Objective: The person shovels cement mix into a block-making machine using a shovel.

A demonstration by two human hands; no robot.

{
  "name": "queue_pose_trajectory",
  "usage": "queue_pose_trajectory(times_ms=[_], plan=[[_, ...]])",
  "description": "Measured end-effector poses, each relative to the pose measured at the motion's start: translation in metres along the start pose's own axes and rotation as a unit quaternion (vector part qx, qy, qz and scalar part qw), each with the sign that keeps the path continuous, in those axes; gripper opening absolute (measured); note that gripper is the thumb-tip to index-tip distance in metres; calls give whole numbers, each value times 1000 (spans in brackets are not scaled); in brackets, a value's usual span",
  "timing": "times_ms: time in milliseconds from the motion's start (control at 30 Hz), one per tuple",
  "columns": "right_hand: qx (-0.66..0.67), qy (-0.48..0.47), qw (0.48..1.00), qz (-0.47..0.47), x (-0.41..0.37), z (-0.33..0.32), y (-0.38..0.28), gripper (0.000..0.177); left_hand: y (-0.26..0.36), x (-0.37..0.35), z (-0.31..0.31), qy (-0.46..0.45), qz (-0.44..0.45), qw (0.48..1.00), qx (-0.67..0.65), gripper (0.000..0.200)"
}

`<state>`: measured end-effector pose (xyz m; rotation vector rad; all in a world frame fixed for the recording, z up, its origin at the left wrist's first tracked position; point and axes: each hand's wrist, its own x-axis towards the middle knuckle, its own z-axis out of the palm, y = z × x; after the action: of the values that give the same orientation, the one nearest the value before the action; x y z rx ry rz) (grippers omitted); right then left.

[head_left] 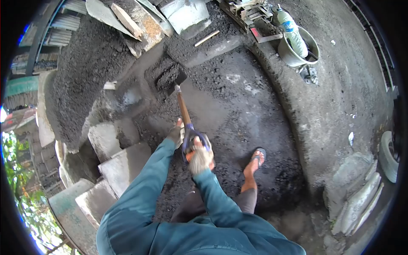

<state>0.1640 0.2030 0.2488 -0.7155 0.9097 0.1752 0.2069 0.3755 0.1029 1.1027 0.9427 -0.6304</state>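
A shovel (pixel 183 109) with a wooden shaft reaches away from me, its dark blade at dark, damp, crumbly material (pixel 168 76). Whether that material lies on the blade or just beyond it is hard to tell. My left hand (pixel 176 133), in a pale glove with bare fingertips, is closed around the lower shaft. Closer to my body, my right hand (pixel 201 159), gloved the same way, grips the purple and orange handle at the shovel's end. Part of the handle is hidden behind the right hand.
A large dark heap (pixel 85 72) rises at the left. Broken slabs (pixel 125 165) lie nearer on that side. A raised concrete ledge (pixel 306 119) runs along the right, bearing a bucket (pixel 312 40) with a plastic bottle (pixel 291 32) in it. My sandaled foot (pixel 258 158) stands on the floor.
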Motion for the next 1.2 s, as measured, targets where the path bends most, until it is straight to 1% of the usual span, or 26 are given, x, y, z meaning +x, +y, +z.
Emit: queue_pose_trajectory(times_ms=[33, 67, 100, 133, 167, 200, 233, 300, 333, 367, 400, 433, 500, 533, 567, 600, 633, 667, 767, 800, 900, 1033, 1067, 1100, 1133, 1200], plan=[[-1, 11, 999, -44, 27, 28, 17, 17, 4, -4, -23, -25, 42, 999, 11, 52], [-96, 50, 994, 21, 56, 38, 21, 16, 11, -23, -32, 56, 1, 998, -5, 50], [-107, 64, 990, 62, 85, 16, 35, 16, 17, -46, -36, 135, -37, 990, -21, 49], [-117, 77, 985, 104, 113, -6, 48, 15, 11, -51, -57, 158, -47, 986, -18, 48], [-46, 68, 989, 121, 137, -59, 78, 16, -10, -53, -81, 178, -61, 982, -19, 47], [-35, 67, 987, 141, 144, -97, 90, 14, -47, -36, -135, 20, -104, 988, -113, 47], [-24, 67, 984, 161, 147, -127, 93, 14, -80, -21, -179, -140, -145, 958, -202, 47], [-101, 47, 983, 148, 160, -164, 79, 15, -121, -31, -177, -192, -190, 929, -253, 51], [-41, 32, 987, 150, 158, -177, 77, 16, -95, -64, -93, 174, -185, 967, 17, 59], [18, 20, 989, 148, 151, -188, 71, 17, -105, -60, -81, 150, -182, 971, 28, 65], [-47, 6, 989, 141, 126, -194, 53, 17, -117, -47, -71, 123, -178, 976, 20, 65], [-25, -64, 986, 154, 116, -213, 53, 20, -129, -36, -54, 94, -175, 980, 7, 66], [-72, -47, 989, 122, 60, -226, 30, 19, -121, -26, 11, 91, -188, 978, -9, 73], [-213, -68, 970, 98, 28, -226, 6, 19, -123, -10, 30, 67, -185, 979, -53, 67], [-86, -60, 988, 117, -7, -243, -1, 16, -127, 6, 49, 41, -181, 978, -97, 65], [13, -10, 993, 118, -40, -243, -16, 21, -130, 16, 74, 23, -150, 973, -175, 60], [18, 30, 995, 93, -74, -238, -38, 24, -130, 26, 100, 8, -119, 960, -252, 55], [26, 81, 994, 63, -103, -230, -67, 23, -126, 35, 118, 76, -167, 939, -291, 40], [-101, 248, 964, -3, -131, -285, -100, 21, -211, 50, 148, -7, -144, 975, -169, 27], [-123, 263, 956, -33, -137, -315, -113, 20, -225, 29, 173, 17, -196, 956, -216, 13], [-110, 304, 944, -68, -168, -357, -176, 15, -267, -29, 235, 40, -267, 931, -246, 14], [-170, 297, 935, -91, -218, -436, -260, 16, -327, -101, 296, 59, -289, 917, -267, 14], [-184, 288, 935, -92, -226, -476, -273, 11, -334, -123, 311, 73, -281, 917, -272, 13], [-199, 292, 931, -87, -232, -498, -289, 10, -336, -144, 318, 44, -300, 903, -304, 14], [-205, 293, 931, -70, -233, -507, -304, 9, -334, -164, 329, 68, -314, 900, -293, 15], [-212, 274, 938, -31, -227, -518, -327, 8, -324, -202, 340, 64, -289, 896, -330, 16]])
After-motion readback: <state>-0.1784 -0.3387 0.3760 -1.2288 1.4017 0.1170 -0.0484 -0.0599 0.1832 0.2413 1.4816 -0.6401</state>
